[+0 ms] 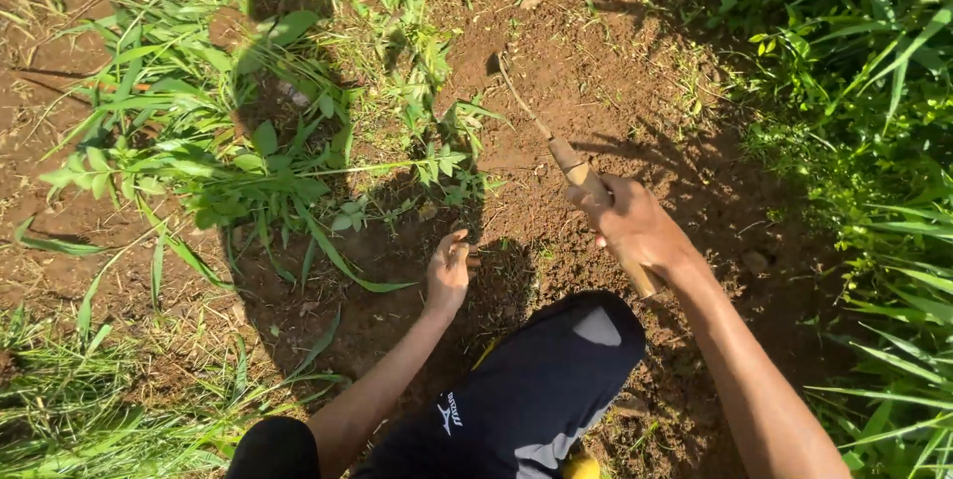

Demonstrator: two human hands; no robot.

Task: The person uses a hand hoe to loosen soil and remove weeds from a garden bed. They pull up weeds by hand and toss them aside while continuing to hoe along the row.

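No packages, labels, signs or screens show in this view.

Right hand [630,226] clenched in a fist — left hand [449,271] loosely curled, reaching down.

We are gripping a hand tool [581,176] whose handle is looking like pale, matt wood, worn smooth, with a thin, dull metal blade [518,95] running into the ground. The soil [615,62] is showing reddish-brown, dry, crumbly and rough. The weeds [238,161] are lying soft and leafy, their green blades catching a slight sheen in the sun. Our trousers [536,390] are appearing as dark, matt cloth. Our left hand [449,271] is touching the coarse earth.
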